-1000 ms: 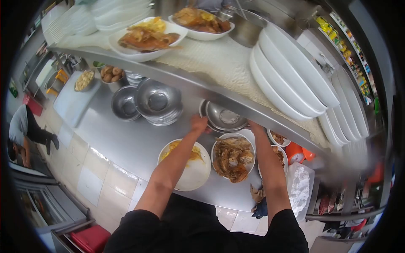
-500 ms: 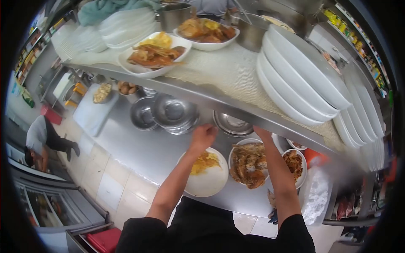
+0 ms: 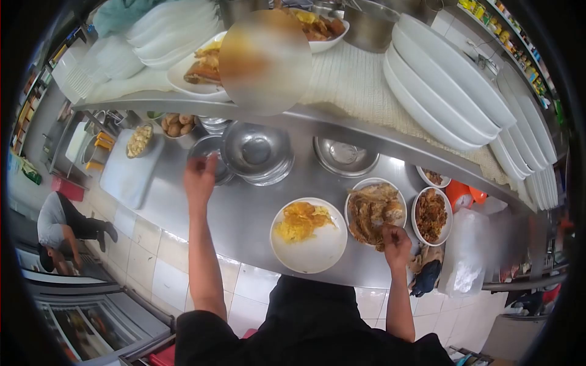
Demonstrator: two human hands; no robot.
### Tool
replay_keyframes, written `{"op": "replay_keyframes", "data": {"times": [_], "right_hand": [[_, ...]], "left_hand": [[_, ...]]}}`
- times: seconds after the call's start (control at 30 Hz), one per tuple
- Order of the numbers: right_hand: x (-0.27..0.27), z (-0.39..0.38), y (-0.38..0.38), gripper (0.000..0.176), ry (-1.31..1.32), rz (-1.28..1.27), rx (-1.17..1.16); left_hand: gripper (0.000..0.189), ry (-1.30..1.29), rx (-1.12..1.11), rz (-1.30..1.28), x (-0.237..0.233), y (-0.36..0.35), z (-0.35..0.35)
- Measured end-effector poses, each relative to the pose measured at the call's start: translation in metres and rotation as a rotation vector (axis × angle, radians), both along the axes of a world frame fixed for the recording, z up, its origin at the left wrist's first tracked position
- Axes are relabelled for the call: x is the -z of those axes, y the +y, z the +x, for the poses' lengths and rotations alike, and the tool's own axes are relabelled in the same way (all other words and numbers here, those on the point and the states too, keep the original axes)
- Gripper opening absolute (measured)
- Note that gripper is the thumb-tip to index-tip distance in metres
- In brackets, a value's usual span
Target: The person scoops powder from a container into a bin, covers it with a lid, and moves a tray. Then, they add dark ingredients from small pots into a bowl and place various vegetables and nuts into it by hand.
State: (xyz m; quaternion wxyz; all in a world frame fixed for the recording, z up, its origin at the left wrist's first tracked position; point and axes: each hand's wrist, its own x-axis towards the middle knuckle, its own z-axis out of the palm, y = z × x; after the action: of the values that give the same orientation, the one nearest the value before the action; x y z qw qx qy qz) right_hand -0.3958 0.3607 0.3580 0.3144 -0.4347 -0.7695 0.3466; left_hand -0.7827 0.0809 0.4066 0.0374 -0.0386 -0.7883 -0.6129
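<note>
My left hand (image 3: 200,179) is raised at the near edge of a small steel bowl (image 3: 207,146), its fingers loosely bent and apart, holding nothing visible. Beside that bowl, a larger steel bowl (image 3: 255,146) tops a stack. With closed fingers, my right hand (image 3: 397,245) is at the lower right rim of a white bowl of browned cooked meat pieces (image 3: 373,213); what it pinches, if anything, I cannot make out. Between my arms lies a round white plate (image 3: 317,250) with yellow egg (image 3: 302,221) on its upper left part.
A white bowl of dark fried bits (image 3: 431,215) stands right of the meat. Overhead, a shelf edge (image 3: 342,125) carries stacked white dishes (image 3: 445,79) and plated food, partly blurred. A cutting board (image 3: 129,174) lies left. A person (image 3: 61,229) bends at far left.
My left hand has moved left from above the plate to the steel bowls. My right hand has come back from under the shelf to the meat bowl. The view has shifted.
</note>
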Motion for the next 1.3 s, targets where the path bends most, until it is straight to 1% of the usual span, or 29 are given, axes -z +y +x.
{"op": "replay_keyframes", "data": {"times": [0.07, 0.1, 0.13, 0.17, 0.23, 0.27, 0.3, 0.37, 0.43, 0.5, 0.53, 0.57, 0.6, 0.63, 0.67, 0.7, 0.77, 0.8, 0.83, 0.87, 0.9, 0.97, 1.0, 1.07, 1.1, 1.17, 1.2, 1.27, 1.3], "right_hand": [[0.003, 0.019, -0.018, 0.012, 0.023, 0.018, -0.002], [0.002, 0.026, -0.025, 0.011, 0.053, 0.042, -0.007], [-0.009, 0.028, -0.033, 0.01, 0.069, 0.08, -0.017], [-0.005, 0.034, -0.031, 0.01, 0.054, 0.072, -0.015], [-0.007, 0.042, -0.028, 0.01, 0.105, 0.074, 0.033], [-0.018, 0.042, -0.033, 0.011, 0.046, 0.025, 0.091], [-0.017, 0.043, -0.031, 0.011, 0.035, 0.016, 0.092], [-0.014, 0.046, -0.026, 0.013, 0.183, 0.017, 0.096], [-0.019, 0.045, -0.029, 0.015, 0.192, 0.017, 0.115], [-0.012, 0.057, -0.027, 0.017, 0.105, 0.076, 0.197], [-0.007, 0.063, -0.03, 0.018, 0.096, 0.233, 0.272], [-0.008, 0.069, -0.04, 0.017, 0.025, 0.436, 0.357], [0.014, 0.088, -0.043, 0.018, -0.028, 0.562, 0.476], [0.041, 0.117, -0.049, 0.022, -0.106, 0.691, 0.599], [0.054, 0.141, -0.064, 0.028, -0.162, 0.516, 0.596], [0.059, 0.152, -0.075, 0.034, -0.187, 0.339, 0.578], [0.047, 0.143, -0.102, 0.045, -0.154, 0.106, 0.583], [0.047, 0.141, -0.105, 0.055, -0.188, 0.084, 0.524], [0.048, 0.137, -0.104, 0.065, -0.214, 0.061, 0.457], [0.059, 0.132, -0.098, 0.077, -0.259, 0.114, 0.458], [0.054, 0.118, -0.095, 0.077, -0.248, 0.117, 0.473], [0.037, 0.091, -0.087, 0.083, -0.336, 0.24, 0.48], [0.037, 0.088, -0.081, 0.083, -0.327, 0.237, 0.498], [0.04, 0.081, -0.069, 0.084, -0.403, -0.03, 0.444], [0.042, 0.08, -0.067, 0.084, -0.392, -0.028, 0.447], [0.044, 0.084, -0.065, 0.073, -0.243, -0.087, 0.49], [0.048, 0.085, -0.064, 0.073, -0.243, -0.083, 0.491], [0.056, 0.091, -0.064, 0.048, -0.086, -0.092, 0.507], [0.06, 0.095, -0.065, 0.048, -0.085, -0.086, 0.515]], "left_hand": [[0.039, 0.148, 0.047, -0.168, 0.021, 0.015, -0.022], [0.039, 0.141, 0.053, -0.173, 0.019, 0.019, -0.029], [0.037, 0.195, 0.102, -0.301, 0.017, 0.022, -0.034], [0.035, 0.244, 0.15, -0.428, 0.018, 0.026, -0.038], [0.03, 0.152, 0.184, -0.444, 0.019, 0.034, -0.047], [0.025, 0.075, 0.215, -0.453, 0.021, 0.035, -0.048], [0.025, 0.063, 0.218, -0.461, 0.017, 0.034, -0.043], [0.022, 0.035, 0.231, -0.356, 0.002, 0.034, -0.036], [0.024, 0.054, 0.263, -0.375, 0.012, 0.033, -0.043], [0.023, 0.248, 0.201, -0.429, 0.029, 0.035, -0.054], [0.023, 0.264, 0.222, -0.495, 0.029, 0.032, -0.058], [0.023, 0.581, 0.174, -0.506, 0.056, 0.026, -0.078], [0.027, 0.537, 0.272, -0.517, 0.049, 0.02, -0.073], [0.033, 0.331, 0.275, -0.492, 0.049, 0.025, -0.075], [0.038, 0.329, 0.298, -0.527, 0.041, 0.027, -0.07], [0.038, 0.32, 0.253, -0.455, 0.049, 0.027, -0.074], [0.037, 0.154, 0.287, -0.377, 0.033, 0.026, -0.062], [0.037, 0.161, 0.306, -0.371, 0.037, 0.027, -0.062], [0.037, 0.129, 0.268, -0.292, 0.039, 0.027, -0.064], [0.037, 0.098, 0.23, -0.212, 0.04, 0.027, -0.065], [0.037, 0.111, 0.242, -0.206, 0.037, 0.027, -0.062], [0.036, 0.074, 0.235, -0.206, 0.029, 0.024, -0.056], [0.036, 0.087, 0.249, -0.205, 0.027, 0.022, -0.053], [0.034, 0.068, 0.25, -0.186, 0.026, 0.019, -0.048], [0.034, 0.055, 0.243, -0.177, 0.023, 0.016, -0.044], [0.035, 0.02, 0.244, -0.167, 0.019, 0.011, -0.038], [0.036, -0.025, 0.247, -0.159, 0.021, 0.008, -0.036], [0.037, -0.021, 0.218, -0.095, 0.037, -0.001, -0.044], [0.038, -0.019, 0.186, -0.038, 0.044, -0.006, -0.047]]}}
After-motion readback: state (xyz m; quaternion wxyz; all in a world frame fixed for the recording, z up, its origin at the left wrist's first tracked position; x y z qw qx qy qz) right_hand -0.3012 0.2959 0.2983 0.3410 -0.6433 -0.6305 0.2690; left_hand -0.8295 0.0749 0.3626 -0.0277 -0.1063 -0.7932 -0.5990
